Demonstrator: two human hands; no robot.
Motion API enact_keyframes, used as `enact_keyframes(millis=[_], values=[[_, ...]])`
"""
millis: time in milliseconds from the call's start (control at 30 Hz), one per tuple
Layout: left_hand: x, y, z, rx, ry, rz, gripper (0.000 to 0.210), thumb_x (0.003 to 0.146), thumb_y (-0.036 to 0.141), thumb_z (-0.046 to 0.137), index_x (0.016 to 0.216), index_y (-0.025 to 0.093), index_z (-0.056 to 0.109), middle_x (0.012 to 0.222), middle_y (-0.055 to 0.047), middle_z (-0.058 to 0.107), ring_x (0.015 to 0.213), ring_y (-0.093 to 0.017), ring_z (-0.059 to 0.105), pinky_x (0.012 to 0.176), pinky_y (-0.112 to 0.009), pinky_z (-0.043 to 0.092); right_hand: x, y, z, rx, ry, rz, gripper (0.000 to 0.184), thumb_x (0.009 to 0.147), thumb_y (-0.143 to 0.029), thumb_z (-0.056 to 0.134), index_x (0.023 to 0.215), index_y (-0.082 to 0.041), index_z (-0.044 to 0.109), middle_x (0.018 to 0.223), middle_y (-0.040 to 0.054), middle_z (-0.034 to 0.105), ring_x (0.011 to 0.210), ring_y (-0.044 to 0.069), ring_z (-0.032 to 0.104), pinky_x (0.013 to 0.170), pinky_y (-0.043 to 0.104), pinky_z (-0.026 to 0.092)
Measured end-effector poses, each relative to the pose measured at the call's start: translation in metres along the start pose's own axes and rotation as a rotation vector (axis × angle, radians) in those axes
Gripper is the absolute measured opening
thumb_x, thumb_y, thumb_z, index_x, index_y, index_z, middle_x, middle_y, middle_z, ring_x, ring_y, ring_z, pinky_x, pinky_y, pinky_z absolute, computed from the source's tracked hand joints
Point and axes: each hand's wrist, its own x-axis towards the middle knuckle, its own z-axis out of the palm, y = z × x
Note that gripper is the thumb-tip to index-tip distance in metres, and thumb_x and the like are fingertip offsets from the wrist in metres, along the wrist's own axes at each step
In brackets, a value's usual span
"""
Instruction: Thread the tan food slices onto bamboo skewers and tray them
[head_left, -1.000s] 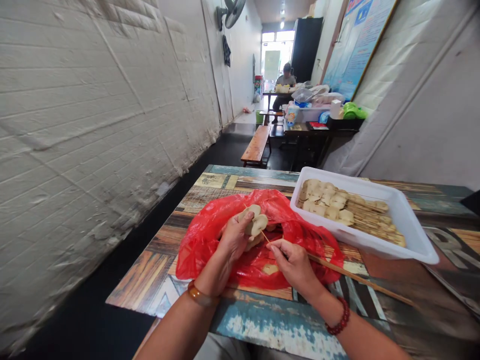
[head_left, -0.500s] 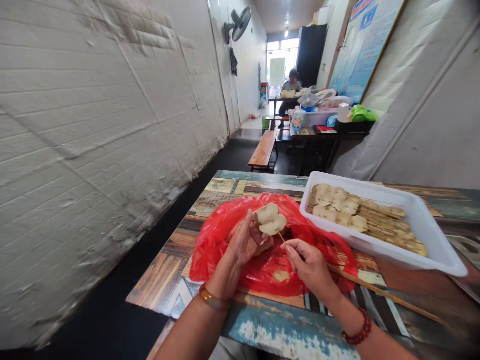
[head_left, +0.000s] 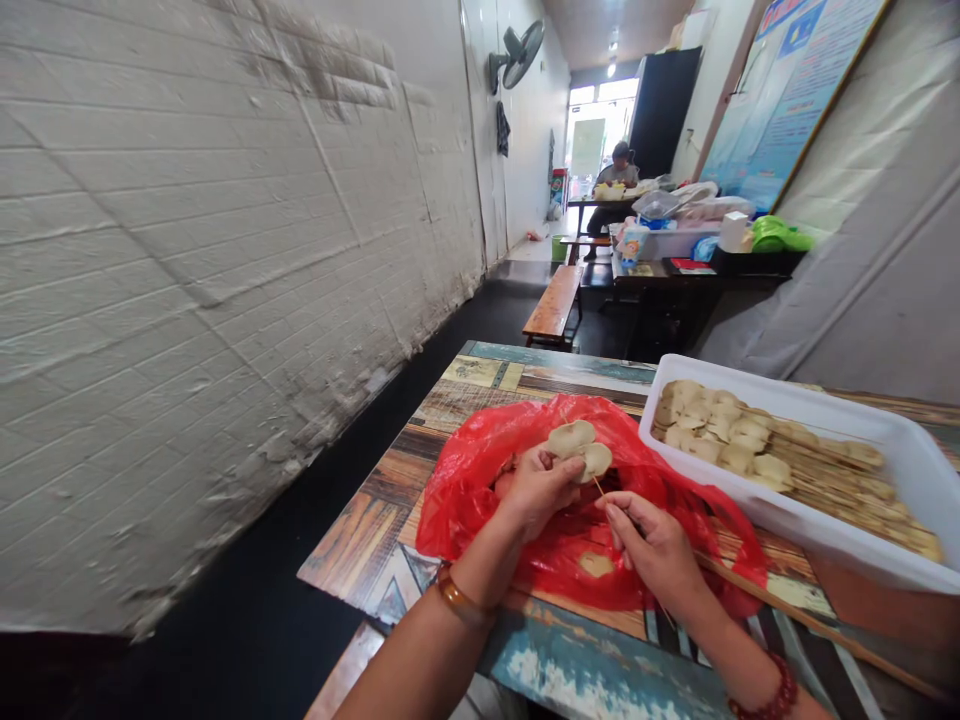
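Note:
My left hand [head_left: 541, 485] grips round, pale slices [head_left: 574, 438] that look like potato, thumb on top of them. A thin wooden skewer [head_left: 598, 486] runs through the slices. Its lower end is pinched by my right hand [head_left: 651, 538], fingers closed. Both hands are over an opened red plastic bag [head_left: 472, 450] on the table. Inside the bag lies another pale slice [head_left: 597, 564]; other contents are partly hidden by my left hand. To the right, a white plastic tray [head_left: 801, 390] holds many skewered slices [head_left: 720, 425] laid in rows.
The patterned wooden table [head_left: 375, 510] carries the bag, the tray and a long wooden stick [head_left: 832, 635] at right. Beyond stand a bench [head_left: 555, 300] and a second table piled with bags and containers [head_left: 679, 240]. A person [head_left: 616, 180] sits farther back. A white wall [head_left: 225, 250] runs along the left.
My left hand has gone from cupping the slices with an open palm to closing its thumb over them. The camera view has turned left, so everything appears shifted right.

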Motion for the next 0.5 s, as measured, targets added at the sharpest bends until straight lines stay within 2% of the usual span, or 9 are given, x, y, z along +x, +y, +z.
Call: enact_keyframes(millis=[100, 233, 333, 500], values=[[0.001, 0.004, -0.004, 0.069, 0.009, 0.045, 0.046, 0.065, 0.036, 0.074, 0.103, 0.013, 0.064, 0.085, -0.009, 0.067, 0.061, -0.012, 0.059, 0.050, -0.019, 0.042, 0.002, -0.001, -0.005, 0.022, 0.023, -0.017, 0.029, 0.089, -0.042, 0.045, 0.091, -0.017, 0.059, 0.056, -0.0053, 0.049, 0.043, 0.010, 0.047, 0.045, 0.022, 0.039], [0.005, 0.013, -0.010, 0.056, 0.117, 0.213, 0.040, 0.067, 0.037, 0.072, 0.099, 0.014, 0.062, 0.090, -0.009, 0.068, 0.073, -0.016, 0.063, 0.065, -0.025, 0.048, 0.003, -0.003, -0.014, 0.151, 0.094, -0.029, 0.028, 0.088, -0.044, 0.047, 0.096, -0.019, 0.057, 0.062, -0.0054, 0.049, 0.044, 0.009, 0.047, 0.043, 0.021, 0.038], [0.003, 0.018, -0.013, 0.100, 0.177, 0.244, 0.038, 0.069, 0.040, 0.070, 0.097, 0.015, 0.062, 0.087, -0.009, 0.068, 0.071, -0.017, 0.063, 0.064, -0.027, 0.048, 0.002, -0.007, -0.020, 0.212, 0.140, -0.042, 0.031, 0.088, -0.045, 0.047, 0.100, -0.018, 0.057, 0.060, -0.0061, 0.047, 0.041, 0.007, 0.043, 0.039, 0.020, 0.034], [-0.014, 0.020, -0.021, 0.486, 0.195, 0.308, 0.029, 0.071, 0.037, 0.067, 0.090, 0.014, 0.067, 0.076, -0.006, 0.066, 0.067, -0.014, 0.058, 0.066, -0.025, 0.045, -0.001, -0.010, -0.021, 0.184, 0.157, -0.082, 0.033, 0.087, -0.046, 0.046, 0.095, -0.017, 0.060, 0.054, -0.0063, 0.045, 0.038, 0.007, 0.040, 0.036, 0.019, 0.032]])
